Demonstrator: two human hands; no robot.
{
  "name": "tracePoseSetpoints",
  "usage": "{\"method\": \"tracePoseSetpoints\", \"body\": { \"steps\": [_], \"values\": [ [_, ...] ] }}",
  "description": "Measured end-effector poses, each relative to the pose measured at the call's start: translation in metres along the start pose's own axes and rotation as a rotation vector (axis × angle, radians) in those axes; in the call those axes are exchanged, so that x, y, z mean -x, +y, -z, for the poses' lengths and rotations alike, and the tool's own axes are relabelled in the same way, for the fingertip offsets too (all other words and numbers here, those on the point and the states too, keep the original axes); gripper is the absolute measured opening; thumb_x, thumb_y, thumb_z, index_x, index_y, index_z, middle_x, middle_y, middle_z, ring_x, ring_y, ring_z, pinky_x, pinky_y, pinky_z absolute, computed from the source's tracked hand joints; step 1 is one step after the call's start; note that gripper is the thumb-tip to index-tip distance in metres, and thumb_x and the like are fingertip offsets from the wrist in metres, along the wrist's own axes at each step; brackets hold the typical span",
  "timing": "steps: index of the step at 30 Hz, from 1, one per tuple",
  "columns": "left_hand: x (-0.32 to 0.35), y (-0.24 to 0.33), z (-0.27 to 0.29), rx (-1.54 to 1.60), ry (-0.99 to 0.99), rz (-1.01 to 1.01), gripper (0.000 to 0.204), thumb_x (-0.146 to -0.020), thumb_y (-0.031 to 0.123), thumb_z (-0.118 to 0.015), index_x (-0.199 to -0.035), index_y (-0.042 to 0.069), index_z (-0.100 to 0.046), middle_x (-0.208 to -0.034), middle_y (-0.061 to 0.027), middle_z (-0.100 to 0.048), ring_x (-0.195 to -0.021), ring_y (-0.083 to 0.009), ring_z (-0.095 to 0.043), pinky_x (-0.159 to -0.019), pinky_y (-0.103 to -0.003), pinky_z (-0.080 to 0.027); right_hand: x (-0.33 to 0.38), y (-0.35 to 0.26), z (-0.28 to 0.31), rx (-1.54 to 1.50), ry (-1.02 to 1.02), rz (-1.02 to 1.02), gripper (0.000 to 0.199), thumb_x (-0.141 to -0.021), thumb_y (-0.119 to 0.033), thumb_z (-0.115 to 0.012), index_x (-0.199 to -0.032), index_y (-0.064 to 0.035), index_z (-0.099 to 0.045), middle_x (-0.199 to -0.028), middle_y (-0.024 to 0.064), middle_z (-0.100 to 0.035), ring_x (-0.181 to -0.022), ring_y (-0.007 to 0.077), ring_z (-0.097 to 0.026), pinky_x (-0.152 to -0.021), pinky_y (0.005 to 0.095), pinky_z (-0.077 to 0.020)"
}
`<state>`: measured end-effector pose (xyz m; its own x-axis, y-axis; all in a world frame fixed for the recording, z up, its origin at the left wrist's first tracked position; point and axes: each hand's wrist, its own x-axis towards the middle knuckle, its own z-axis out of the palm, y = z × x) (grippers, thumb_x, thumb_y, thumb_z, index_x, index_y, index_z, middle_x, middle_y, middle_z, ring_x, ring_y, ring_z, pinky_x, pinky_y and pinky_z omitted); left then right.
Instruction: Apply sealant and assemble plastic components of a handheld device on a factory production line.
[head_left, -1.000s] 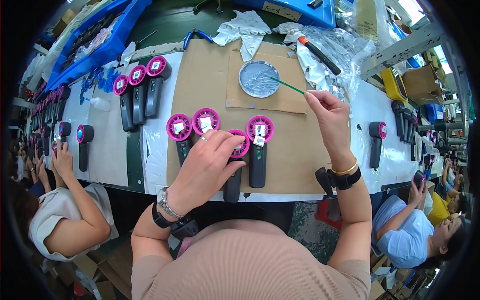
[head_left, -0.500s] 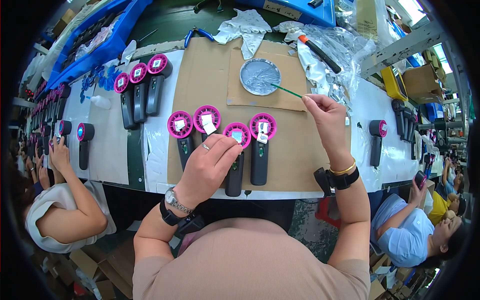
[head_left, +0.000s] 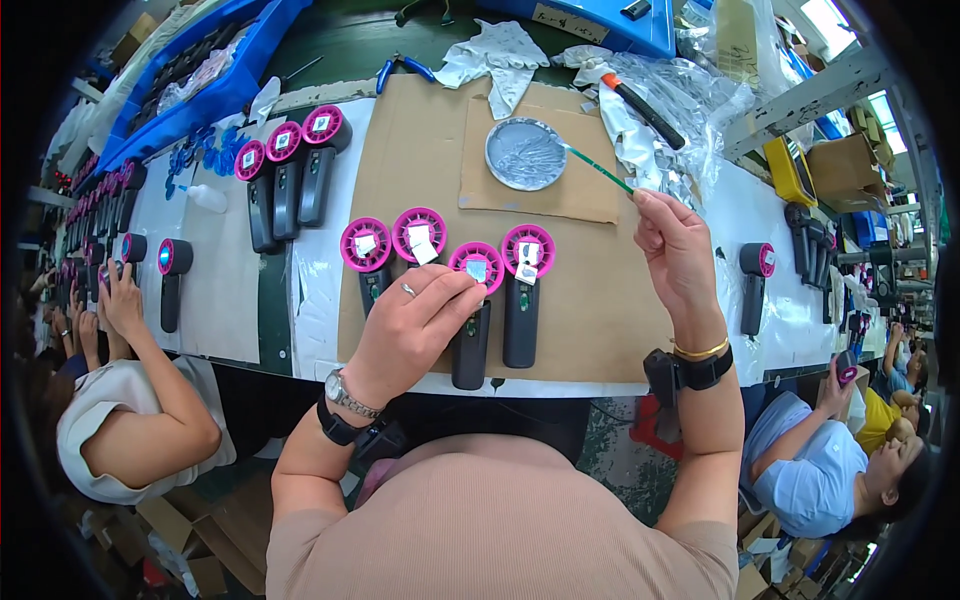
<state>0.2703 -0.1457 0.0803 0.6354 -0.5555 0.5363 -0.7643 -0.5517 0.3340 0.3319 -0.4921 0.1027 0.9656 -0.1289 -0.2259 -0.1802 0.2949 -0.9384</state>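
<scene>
My left hand (head_left: 415,320) is closed in a pinch, its fingertips against the lower rim of a black handheld fan (head_left: 471,345) with a pink head. A silvery square label (head_left: 477,270) shows on that head just above them. What the fingertips grip is hidden. My right hand (head_left: 675,245) pinches the end of a thin green stick (head_left: 600,171). The stick's tip is at the right rim of a round dish (head_left: 525,154) coated with grey paste. Around my left hand lie similar fans, one to the right (head_left: 520,320) and two to the left, with white labels on their heads.
Cardboard (head_left: 610,330) covers the work area. Three more fans (head_left: 287,190) and a white bottle (head_left: 207,198) lie to the left. Pliers (head_left: 403,68), a white cloth (head_left: 495,62) and an orange-black tool (head_left: 642,110) lie at the back. Co-workers sit on both sides.
My right hand has moved right and slightly nearer, drawing the stick's tip from inside the dish to its rim. My left hand stays at the same fan.
</scene>
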Motion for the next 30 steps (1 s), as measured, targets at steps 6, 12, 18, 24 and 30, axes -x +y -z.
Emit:
{"method": "tracePoseSetpoints", "body": {
  "steps": [6, 12, 18, 24, 30],
  "values": [
    [0.002, 0.002, 0.0, -0.021, 0.022, -0.001, 0.033, -0.088, 0.004, -0.078, -0.121, 0.001, -0.079, -0.121, -0.0083, -0.073, -0.112, -0.0274, -0.072, -0.093, -0.039, -0.063, 0.035, -0.009, -0.006, 0.02, -0.086, 0.023, 0.018, -0.108, -0.009, -0.074, -0.117, 0.0049, -0.08, -0.079, -0.0047, -0.057, -0.069, 0.0065, -0.044, -0.063, 0.0251, -0.0331],
    [0.006, 0.004, 0.004, -0.053, 0.048, -0.005, 0.034, -0.086, 0.005, -0.08, -0.12, 0.003, -0.08, -0.114, -0.0075, -0.072, -0.105, -0.0253, -0.071, -0.089, -0.038, -0.059, 0.085, -0.011, -0.023, 0.303, -0.103, 0.135, 0.013, -0.104, -0.002, -0.077, -0.115, 0.0038, -0.081, -0.083, -0.0039, -0.06, -0.07, 0.006, -0.047, -0.064, 0.0248, -0.0336],
    [0.013, 0.003, 0.003, -0.059, 0.072, 0.006, 0.035, -0.087, 0.004, -0.086, -0.121, 0.005, -0.08, -0.099, -0.0042, -0.069, -0.087, -0.022, -0.066, -0.076, -0.037, -0.051, 0.114, -0.006, -0.044, 0.841, -0.222, 0.589, 0.023, -0.092, 0.009, -0.085, -0.114, 0.0013, -0.083, -0.085, 0.0009, -0.063, -0.072, 0.0086, -0.054, -0.061, 0.0274, -0.0397],
    [0.015, 0.002, 0.0, -0.058, 0.082, 0.006, 0.035, -0.087, 0.004, -0.085, -0.122, 0.005, -0.079, -0.09, -0.0024, -0.064, -0.079, -0.0206, -0.062, -0.069, -0.037, -0.046, 0.109, 0.002, -0.053, 1.041, -0.356, 0.978, 0.033, -0.083, 0.01, -0.089, -0.114, 0.0012, -0.081, -0.085, 0.0065, -0.062, -0.07, 0.0166, -0.057, -0.06, 0.0333, -0.0439],
    [0.015, 0.001, 0.003, -0.05, 0.076, 0.001, 0.035, -0.087, 0.004, -0.082, -0.122, 0.005, -0.079, -0.087, -0.0019, -0.06, -0.076, -0.02, -0.06, -0.067, -0.038, -0.044, 0.105, 0.001, -0.061, 1.244, -0.488, 1.181, 0.04, -0.076, 0.012, -0.088, -0.114, 0.0043, -0.079, -0.087, 0.006, -0.057, -0.07, 0.0209, -0.058, -0.061, 0.0376, -0.0445]
  ]
}}
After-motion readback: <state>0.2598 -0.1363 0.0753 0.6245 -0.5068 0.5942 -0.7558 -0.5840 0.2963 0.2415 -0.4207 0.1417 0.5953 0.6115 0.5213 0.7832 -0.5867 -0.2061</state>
